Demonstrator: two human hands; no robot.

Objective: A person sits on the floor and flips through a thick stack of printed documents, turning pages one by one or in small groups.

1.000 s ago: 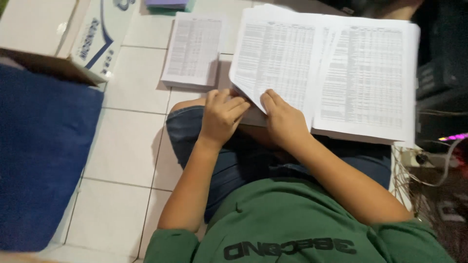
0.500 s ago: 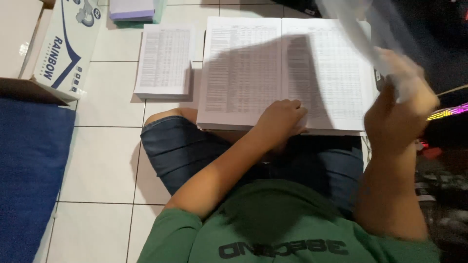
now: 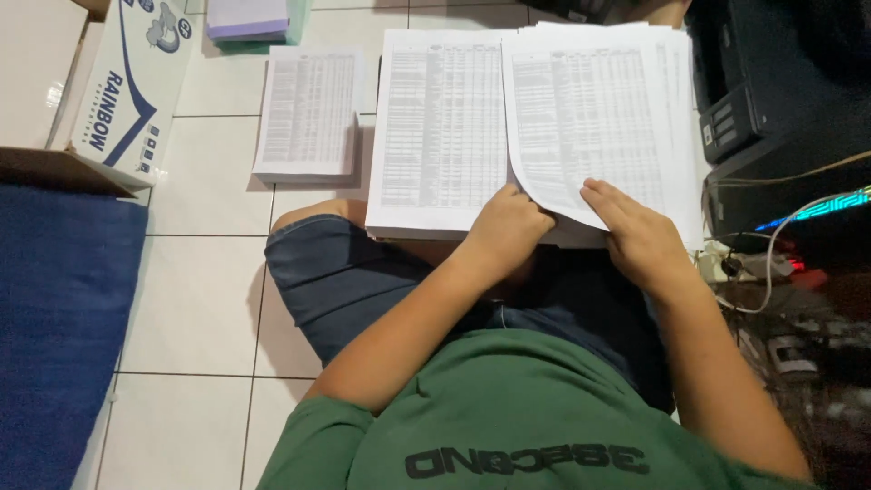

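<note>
Head view, near to far: person in green shirt & denim shorts is sitting on the tiled floor point(image 3: 195, 299), printed sheets resting across the lap. Right hand point(image 3: 640, 238), which was raised high w/ a blurred sheet half a sec ago, is now lying down on the right stack point(image 3: 599, 127), fingers spread flat over the top page's lower edge. Left hand point(image 3: 508, 231) is curling at the seam btw both stacks, thumb & fingers pinching that page's lower-left corner. Left stack point(image 3: 440, 127) is lying just beside. Small paper pile point(image 3: 308, 113) is sitting apart on the floor. Cardboard box point(image 3: 127, 86) is cut off top-left; print too small to read; dark gear at right is hard to make out.
</note>
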